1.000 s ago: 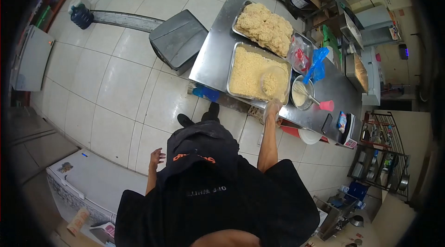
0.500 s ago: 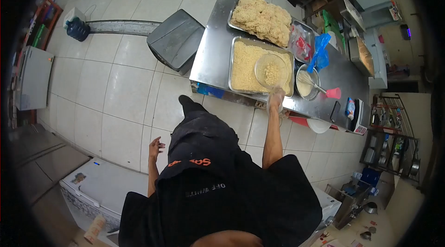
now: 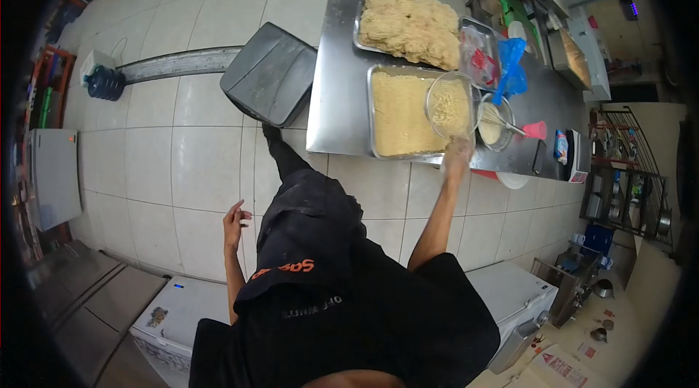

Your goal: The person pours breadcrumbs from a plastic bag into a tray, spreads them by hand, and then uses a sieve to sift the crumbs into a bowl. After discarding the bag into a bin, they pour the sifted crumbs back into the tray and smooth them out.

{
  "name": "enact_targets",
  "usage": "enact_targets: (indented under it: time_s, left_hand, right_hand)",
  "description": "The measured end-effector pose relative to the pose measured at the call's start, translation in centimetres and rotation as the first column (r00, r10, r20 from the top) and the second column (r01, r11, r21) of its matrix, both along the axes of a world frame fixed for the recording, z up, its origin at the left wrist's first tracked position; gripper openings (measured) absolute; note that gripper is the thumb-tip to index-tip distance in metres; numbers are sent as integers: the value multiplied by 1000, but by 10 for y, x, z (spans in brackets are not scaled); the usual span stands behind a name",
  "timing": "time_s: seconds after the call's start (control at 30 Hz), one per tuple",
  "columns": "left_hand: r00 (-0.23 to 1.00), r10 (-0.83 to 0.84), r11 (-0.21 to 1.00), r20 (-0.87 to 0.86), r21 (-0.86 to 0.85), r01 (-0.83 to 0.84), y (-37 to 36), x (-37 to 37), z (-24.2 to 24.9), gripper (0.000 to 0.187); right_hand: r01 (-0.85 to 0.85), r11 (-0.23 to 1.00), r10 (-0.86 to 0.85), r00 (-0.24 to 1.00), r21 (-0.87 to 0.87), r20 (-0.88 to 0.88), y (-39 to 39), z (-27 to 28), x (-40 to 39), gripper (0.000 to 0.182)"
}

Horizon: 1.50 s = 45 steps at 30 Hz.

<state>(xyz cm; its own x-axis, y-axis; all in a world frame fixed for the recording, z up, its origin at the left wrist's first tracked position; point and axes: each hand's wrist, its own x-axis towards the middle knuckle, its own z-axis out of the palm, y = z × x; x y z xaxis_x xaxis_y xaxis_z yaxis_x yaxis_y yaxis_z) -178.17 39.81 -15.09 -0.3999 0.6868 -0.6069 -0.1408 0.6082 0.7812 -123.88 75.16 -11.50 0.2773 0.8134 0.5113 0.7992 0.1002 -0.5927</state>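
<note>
My right hand, in a clear glove, grips the near edge of a round sieve with pale crumbs in it. The sieve is over the right end of a metal tray spread with yellow crumbs. Just right of it, a bowl of pale batter holds a whisk. Behind, another tray is heaped with crumb-coated pieces. My left hand hangs over the floor beside my body, fingers apart, holding nothing.
A grey lidded bin stands left of the steel table. Blue plastic, a pink cup, a phone and a scale are on the table. White freezers stand behind me on both sides.
The sieve and my right hand have moved to the right along the tray. The crumbs in the tray look flatter. My view has shifted, and my left hand appears slightly further left.
</note>
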Motion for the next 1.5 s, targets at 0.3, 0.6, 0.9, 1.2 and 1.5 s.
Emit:
enact_targets:
  time_s: [0.3,0.6,0.9,1.2,1.5]
  left_hand:
    - [990,-140,990,21,3,140,141,-154,30,37]
    - [599,275,952,752,-125,-280,218,-220,-19,62]
    - [258,491,758,832,-262,-598,243,-253,-98,71]
    - [870,-119,986,478,-48,162,373,-266,-131,68]
    - [768,-385,893,-511,3,450,425,-180,-191,70]
  right_hand:
    - [-432,570,206,899,-699,-388,-2,150,-242,38]
    - [-710,39,536,609,-703,-585,1,26,-513,33]
    - [-462,17,422,808,-887,-412,-21,-170,-609,42]
    - [-849,-418,-661,527,-322,-534,52,-284,-581,33]
    - [-931,-307,-844,363,-199,-395,109,-263,-570,29]
